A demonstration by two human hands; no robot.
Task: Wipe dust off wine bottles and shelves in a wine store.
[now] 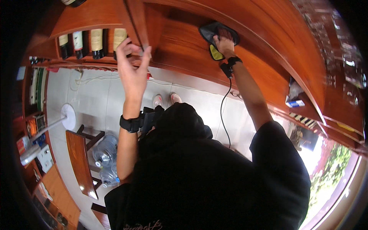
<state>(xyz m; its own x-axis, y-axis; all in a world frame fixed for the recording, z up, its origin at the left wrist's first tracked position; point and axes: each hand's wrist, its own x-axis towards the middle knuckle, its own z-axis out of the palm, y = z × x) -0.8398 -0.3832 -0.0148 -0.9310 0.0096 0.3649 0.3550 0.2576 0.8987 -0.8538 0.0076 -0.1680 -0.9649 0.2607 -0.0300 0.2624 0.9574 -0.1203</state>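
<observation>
My right hand (pixel 225 43) presses with its palm down on a dark grey cloth (pixel 208 31), whose yellow side (pixel 216 54) shows at a folded edge, on a reddish wooden shelf (pixel 181 37). At the left, my left hand (pixel 133 66) is raised beside an upright wooden panel (pixel 138 20), thumb and fingers apart around its lower edge; whether the fingertips touch it cannot be told. Behind that hand stands a bottle with a cream label (pixel 119 36), partly covered.
More bottles (pixel 97 43) fill a rack at the upper left. A blue-and-white box (pixel 295 103) lies at the shelf's right part. On the floor are a wooden bench (pixel 80 161), large clear water bottles (pixel 105 151), a white round-based stand (pixel 68 116) and a pale cable (pixel 97 77).
</observation>
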